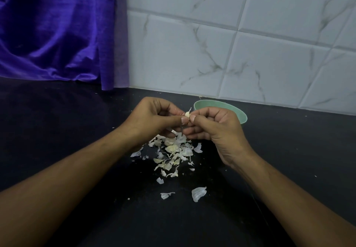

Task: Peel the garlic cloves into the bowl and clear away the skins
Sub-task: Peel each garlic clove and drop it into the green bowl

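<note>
A small pale garlic clove [187, 114] is pinched between the fingertips of my left hand [154, 117] and my right hand [215, 129], held above the counter, with a flake of skin sticking up from it. Just behind my right hand stands a light green bowl [241, 116]; its inside is hidden. Under my hands lies a heap of white garlic skins [173, 154] with a few unpeeled cloves [172, 148] mixed in. Loose skin pieces [198, 193] lie nearer to me.
The black counter [77, 131] runs back to a white marble-patterned tiled wall [250, 44]. A purple curtain [57, 31] hangs at the back left, reaching the counter. Tiny skin crumbs are scattered over the surface.
</note>
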